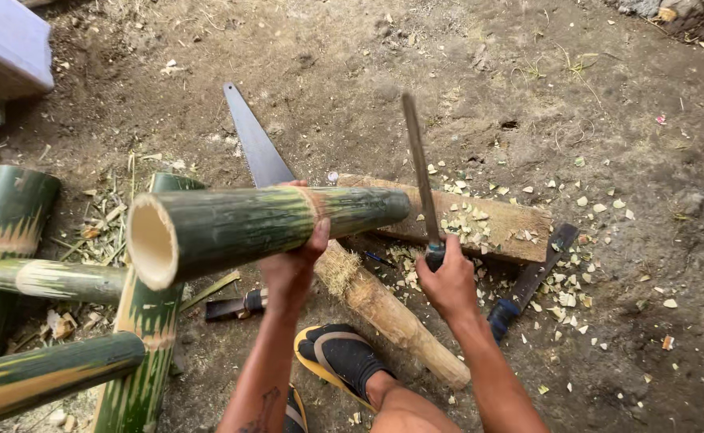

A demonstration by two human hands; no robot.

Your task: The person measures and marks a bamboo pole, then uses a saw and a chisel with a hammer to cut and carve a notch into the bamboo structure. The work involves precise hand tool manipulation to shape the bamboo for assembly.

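Closest to the camera there's a foot in a black slip-on shoe with a yellow sole (pixel 337 357), planted right under the work, just beside a short wooden club with a frayed end (pixel 384 309). That foot is the first worry: if anything slips or drops, it lands about there.

Left hand (pixel 292 269) is wrapped from below around a green bamboo culm section (pixel 264 224), holding it off the ground, hollow cut end toward the camera, far end resting on a wooden chopping block (pixel 480 220). Right hand (pixel 448 281) is clenched on the handle of a long chopping knife (pixel 420 172), blade raised over the bamboo's far end.

My read: the bamboo is round and smooth, so a strike could glance off and skid along it toward the left thumb, which sits not far from the blade's line. The piece could also roll on the block, since only one hand steadies it. Chips litter the block and dirt, so footing and seating aren't great.

Further out, a hand saw (pixel 256 144) lies behind the bamboo, teeth exposed, and another dark blue-handled tool (pixel 528 281) lies right of the block. More bamboo lengths (pixel 7 232) lie at left.
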